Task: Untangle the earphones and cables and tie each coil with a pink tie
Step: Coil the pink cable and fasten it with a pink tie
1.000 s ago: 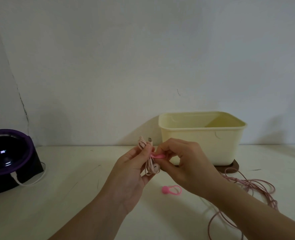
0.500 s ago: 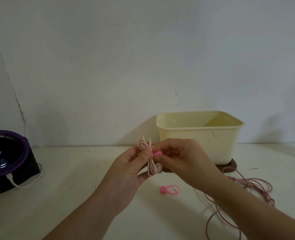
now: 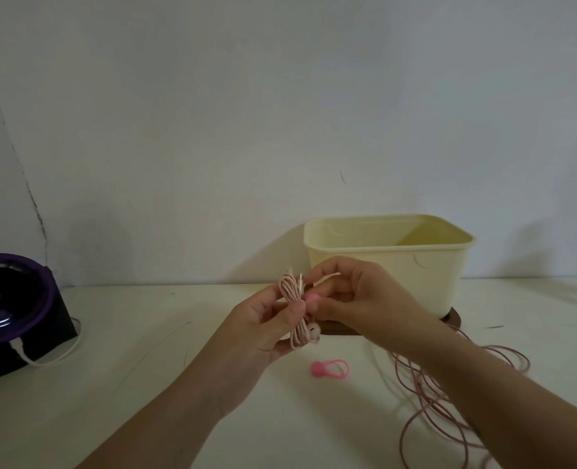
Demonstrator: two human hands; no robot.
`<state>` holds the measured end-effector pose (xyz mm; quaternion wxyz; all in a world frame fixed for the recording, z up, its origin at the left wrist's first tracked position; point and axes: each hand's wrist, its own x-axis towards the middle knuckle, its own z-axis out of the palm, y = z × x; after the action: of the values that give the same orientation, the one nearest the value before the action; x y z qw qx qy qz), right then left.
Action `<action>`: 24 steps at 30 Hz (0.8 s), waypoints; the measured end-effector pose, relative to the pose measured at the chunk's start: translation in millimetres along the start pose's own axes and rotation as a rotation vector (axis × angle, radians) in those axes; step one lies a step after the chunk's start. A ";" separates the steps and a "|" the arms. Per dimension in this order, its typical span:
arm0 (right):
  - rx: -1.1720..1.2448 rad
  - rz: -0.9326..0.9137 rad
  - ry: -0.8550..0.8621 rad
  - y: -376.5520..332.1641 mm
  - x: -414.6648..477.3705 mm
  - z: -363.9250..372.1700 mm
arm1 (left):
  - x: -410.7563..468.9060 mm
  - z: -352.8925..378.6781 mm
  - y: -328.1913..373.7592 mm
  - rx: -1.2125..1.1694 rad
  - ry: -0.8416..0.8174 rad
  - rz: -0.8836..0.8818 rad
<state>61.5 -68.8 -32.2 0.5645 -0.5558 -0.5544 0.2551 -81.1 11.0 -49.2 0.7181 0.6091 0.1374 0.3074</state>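
Left hand (image 3: 263, 330) grips earphone coil (image 3: 293, 309); right hand (image 3: 351, 296) pinches pink tie (image 3: 312, 298)

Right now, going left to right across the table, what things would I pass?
Dark device → white cable → left hand → earphones → spare tie → loose cable. I skipped the tub and the right hand with its held tie: they overlap.

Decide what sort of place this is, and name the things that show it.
Probably a home or workroom desk set against a bare wall: a white tabletop, a cream plastic tub, and a purple-rimmed device with a white lead plugged in.
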 end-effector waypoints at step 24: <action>-0.165 -0.107 0.450 -7.2 21.2 -55.9 | 6.0 -18.3 -40.8 0.979 -0.044 0.146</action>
<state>115.4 -70.8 -5.4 0.6391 -0.6127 -0.4623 0.0487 -75.8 26.3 -91.3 0.3270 0.8893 0.2074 0.2433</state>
